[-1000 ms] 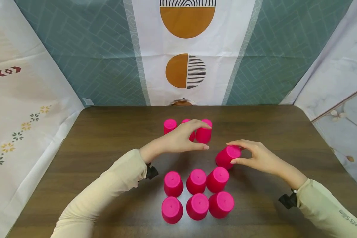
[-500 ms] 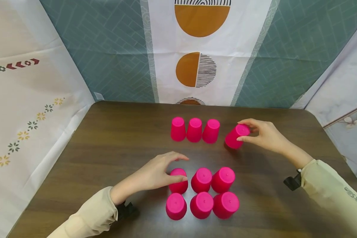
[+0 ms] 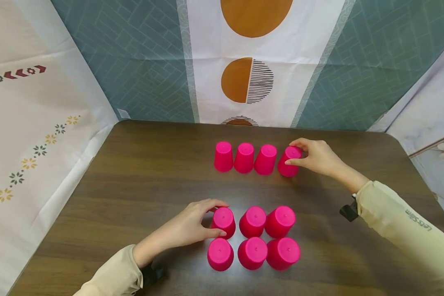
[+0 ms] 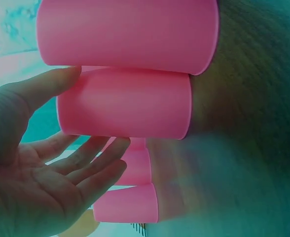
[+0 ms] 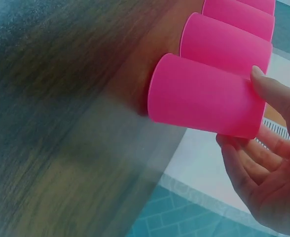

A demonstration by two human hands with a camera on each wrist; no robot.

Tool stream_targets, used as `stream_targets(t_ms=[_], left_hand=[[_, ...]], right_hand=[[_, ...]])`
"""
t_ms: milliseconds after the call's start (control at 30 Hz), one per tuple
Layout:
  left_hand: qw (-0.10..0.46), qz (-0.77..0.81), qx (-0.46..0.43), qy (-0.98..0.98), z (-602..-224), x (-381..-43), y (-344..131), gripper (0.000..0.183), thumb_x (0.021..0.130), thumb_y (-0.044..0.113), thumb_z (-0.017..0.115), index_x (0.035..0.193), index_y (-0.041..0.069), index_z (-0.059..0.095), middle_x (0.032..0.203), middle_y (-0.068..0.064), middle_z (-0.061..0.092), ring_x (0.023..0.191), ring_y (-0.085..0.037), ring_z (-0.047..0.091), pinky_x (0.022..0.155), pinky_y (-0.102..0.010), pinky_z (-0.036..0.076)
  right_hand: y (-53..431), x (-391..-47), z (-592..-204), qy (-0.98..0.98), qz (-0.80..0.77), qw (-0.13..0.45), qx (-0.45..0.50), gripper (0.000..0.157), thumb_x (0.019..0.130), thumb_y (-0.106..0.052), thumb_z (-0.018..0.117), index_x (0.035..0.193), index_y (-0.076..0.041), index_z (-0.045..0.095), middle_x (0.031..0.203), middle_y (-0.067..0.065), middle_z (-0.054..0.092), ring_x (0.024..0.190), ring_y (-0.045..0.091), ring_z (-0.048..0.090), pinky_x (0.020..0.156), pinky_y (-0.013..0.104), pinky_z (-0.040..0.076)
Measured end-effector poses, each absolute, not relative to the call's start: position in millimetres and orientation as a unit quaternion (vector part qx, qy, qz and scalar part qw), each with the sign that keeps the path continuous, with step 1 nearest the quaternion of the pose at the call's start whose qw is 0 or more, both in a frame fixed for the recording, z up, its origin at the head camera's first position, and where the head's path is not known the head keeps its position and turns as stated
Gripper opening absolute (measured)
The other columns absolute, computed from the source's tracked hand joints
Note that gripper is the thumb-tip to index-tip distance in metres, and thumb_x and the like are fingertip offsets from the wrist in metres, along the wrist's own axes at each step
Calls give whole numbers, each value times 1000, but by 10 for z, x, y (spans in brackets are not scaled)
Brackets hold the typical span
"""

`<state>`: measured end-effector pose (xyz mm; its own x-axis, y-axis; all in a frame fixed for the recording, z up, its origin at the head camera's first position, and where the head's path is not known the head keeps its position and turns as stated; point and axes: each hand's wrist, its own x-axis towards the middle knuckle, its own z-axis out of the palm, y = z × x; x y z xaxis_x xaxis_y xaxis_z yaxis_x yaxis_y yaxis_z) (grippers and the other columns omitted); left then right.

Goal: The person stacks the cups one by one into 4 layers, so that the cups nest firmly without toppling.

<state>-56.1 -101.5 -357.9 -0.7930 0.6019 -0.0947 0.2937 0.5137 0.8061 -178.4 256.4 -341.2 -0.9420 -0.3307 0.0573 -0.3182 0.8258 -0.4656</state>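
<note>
Upside-down pink plastic cups stand in two groups on the table. My right hand (image 3: 316, 158) holds the rightmost cup (image 5: 209, 96) of the far row, thumb on one side and fingers on the other near its closed end. That cup stands beside another cup (image 3: 265, 159) in line with it. Nearer to me, my left hand (image 3: 186, 224) has thumb and fingers on either side of the back-left cup (image 4: 125, 102) of a two-row block. Just in front of it is the front-left cup (image 3: 220, 254), which fills the top of the left wrist view.
Two more cups stand at the left of the far row, the end one (image 3: 223, 156) leftmost. The block's other cups, such as the front-right one (image 3: 283, 253), sit right of my left hand. A brown wooden table (image 3: 151, 164) meets a patterned cloth (image 3: 151, 61) behind.
My left hand has drawn back from the far row to the near block and closed around a cup. My right hand has carried its cup away from me to the far row's right end.
</note>
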Motion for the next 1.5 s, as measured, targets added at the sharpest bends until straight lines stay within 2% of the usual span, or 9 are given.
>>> stream_targets(t_ms=[367,700,800,900,1000,1133,1233,1367,1500], left_hand=[[164,432,262,847,-3638,-536,-1024,53,75,27,78,122,18,56,110,11,60,99,-8,58,87,-40,50],[143,443,259,846,-3617,-564,-1045,53,75,26,78,121,15,56,104,12,62,97,-13,60,90,-44,48],[137,443,261,847,-3609,-566,-1046,52,75,27,78,121,16,56,104,12,62,96,-12,60,89,-43,48],[131,439,258,850,-3601,-574,-1059,52,74,28,78,120,18,56,104,13,62,94,-10,60,87,-42,49],[131,437,252,853,-3572,-597,-1096,51,75,29,78,120,20,56,102,13,62,93,-10,60,82,-38,51],[120,434,244,859,-3480,-680,-1167,48,75,32,77,118,21,57,96,15,64,89,-9,60,77,-34,52],[100,431,234,866,-3384,-789,-1217,47,75,33,78,116,21,59,93,13,64,86,-10,60,77,-36,52],[81,431,220,871,-3262,-985,-1250,47,74,33,78,115,19,60,96,9,65,87,-13,61,77,-36,52],[63,441,212,870,-3172,-1228,-1227,48,75,32,78,116,17,60,99,4,66,88,-16,62,76,-35,52]], right_hand=[[2499,-1808,-3413,956,-242,24,-162,53,77,-34,76,115,-3,59,96,12,68,84,26,66,68,35,51],[2526,-1820,-3438,954,-239,31,-176,57,76,-31,77,121,-3,55,96,11,68,76,22,64,67,34,50],[2527,-1815,-3438,957,-229,22,-177,63,75,-29,79,125,-3,53,107,15,65,91,27,62,77,42,50],[2522,-1781,-3426,959,-226,6,-169,68,73,-28,80,129,-4,50,123,17,57,112,35,51,91,52,43],[2498,-1706,-3413,958,-233,-29,-166,69,72,-26,81,131,-5,50,130,16,51,121,37,42,97,56,35],[2426,-1518,-3402,945,-255,-86,-185,65,73,-21,81,129,-5,51,129,13,53,121,34,44,99,53,35],[2342,-1340,-3387,931,-271,-117,-214,59,73,-17,80,125,-5,54,126,11,55,119,31,47,98,51,38],[2216,-1114,-3347,918,-283,-130,-245,55,73,-16,80,122,-8,57,123,7,57,116,27,51,94,48,43],[2083,-917,-3306,909,-288,-112,-279,56,73,-21,80,123,-13,57,120,1,59,112,20,54,91,43,47]])
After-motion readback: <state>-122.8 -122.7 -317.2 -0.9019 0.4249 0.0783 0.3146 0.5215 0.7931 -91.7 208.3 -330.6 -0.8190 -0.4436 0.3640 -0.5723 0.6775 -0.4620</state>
